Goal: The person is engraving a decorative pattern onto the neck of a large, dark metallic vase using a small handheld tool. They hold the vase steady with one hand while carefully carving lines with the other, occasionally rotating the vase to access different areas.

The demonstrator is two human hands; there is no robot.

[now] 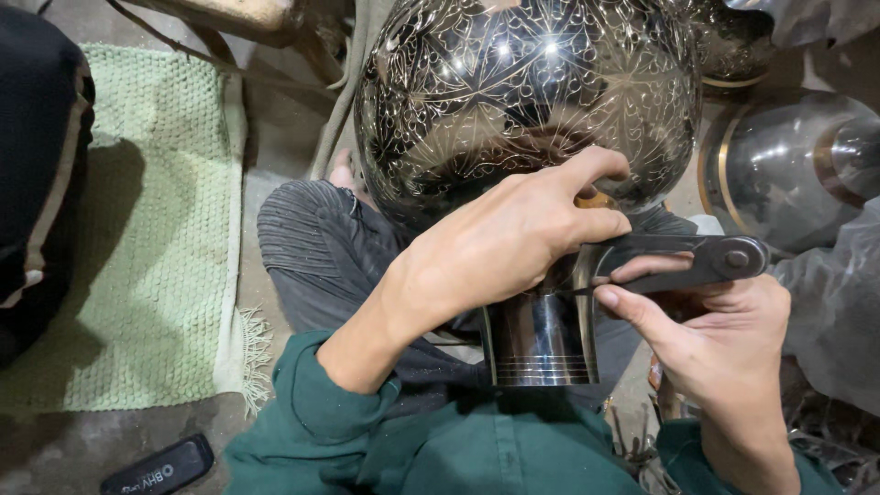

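A large dark metal vase (522, 101) with fine engraved floral patterns rests on my lap, its plain polished neck (541, 339) pointing toward me. My left hand (500, 243) wraps over the vase's shoulder where the body meets the neck and steadies it. My right hand (724, 339) grips a flat grey metal tool (697, 259) with a round pivot at its far end. The tool's tip touches the vase just above the neck, beside my left thumb. My forearms wear green sleeves.
A pale green woven mat (156, 229) lies on the floor at left, with a dark bundle (37, 174) at its edge. A small black case (158, 467) sits at the bottom left. More polished metal vessels (788, 165) stand at the right.
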